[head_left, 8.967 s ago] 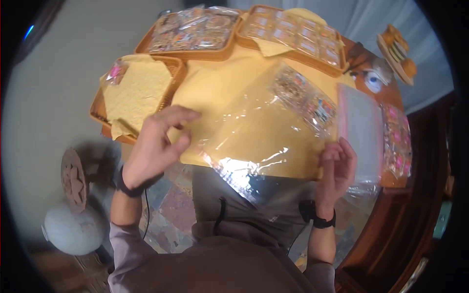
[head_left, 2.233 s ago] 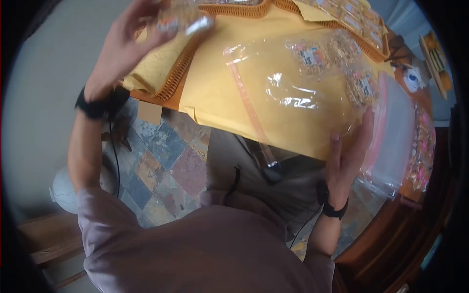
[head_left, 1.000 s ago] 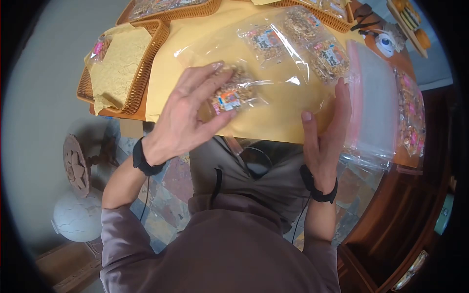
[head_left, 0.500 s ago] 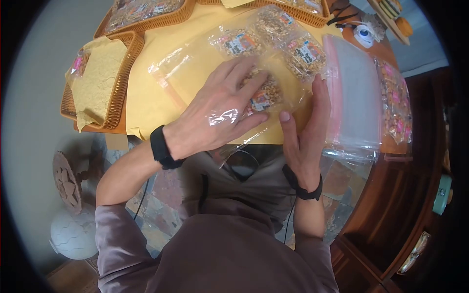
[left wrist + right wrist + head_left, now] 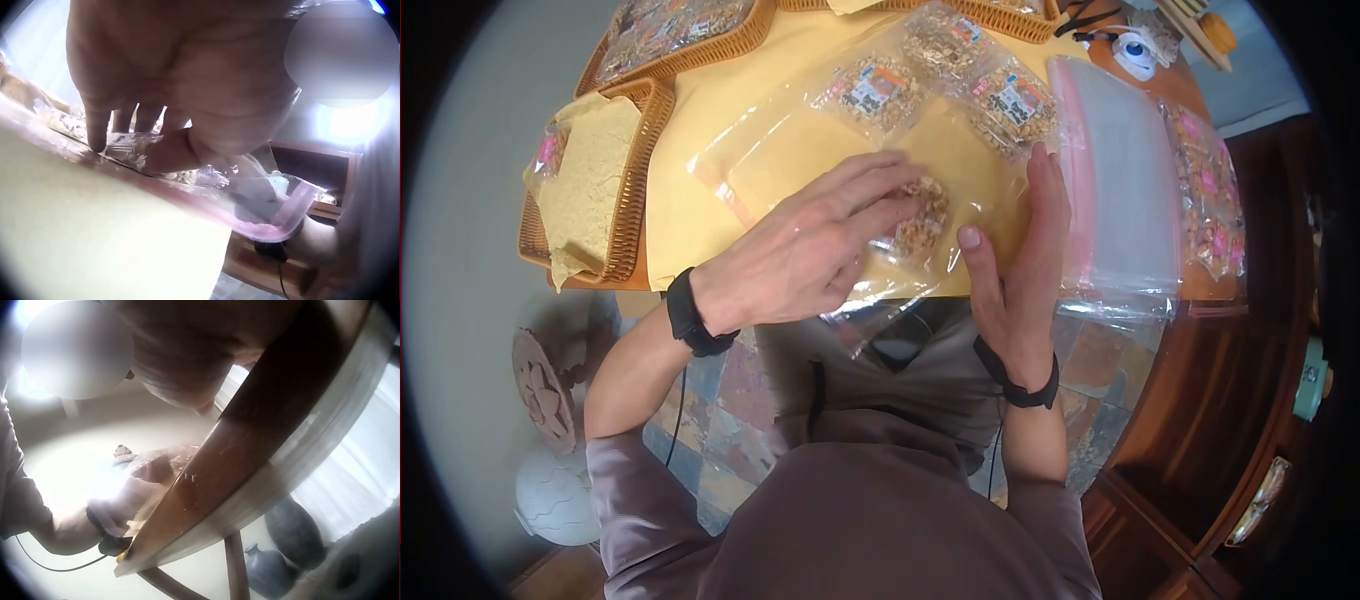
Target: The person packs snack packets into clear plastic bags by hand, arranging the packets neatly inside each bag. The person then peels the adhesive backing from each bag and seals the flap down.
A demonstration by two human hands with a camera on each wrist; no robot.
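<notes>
A large clear plastic bag [image 5: 740, 160] with a pinkish strip along its mouth lies over yellow paper on the table. My left hand [image 5: 810, 240] reaches into it, fingers and thumb about a small clear snack packet [image 5: 923, 218] of brown, nut-like clusters. Three similar labelled packets lie flat at the bag's far end: one packet [image 5: 875, 90] to the left, another packet [image 5: 945, 45] at the back, and a third packet [image 5: 1012, 100] to the right. My right hand [image 5: 1025, 260] rests at the bag's near right side, fingers straight and thumb apart.
Right of the bag lies a stack of clear bags [image 5: 1120, 170] with pink edges, then a filled bag [image 5: 1205, 190] of pink-labelled packets. A paper-lined wicker basket [image 5: 635, 190] stands left; a basket [image 5: 760, 25] of packets is behind. A white-and-blue object [image 5: 1135, 55] sits back right.
My left hand has fetched the packet from the left side, carried it right into the bag and now moves it about there. The right hand stays by the bag's near right side.
</notes>
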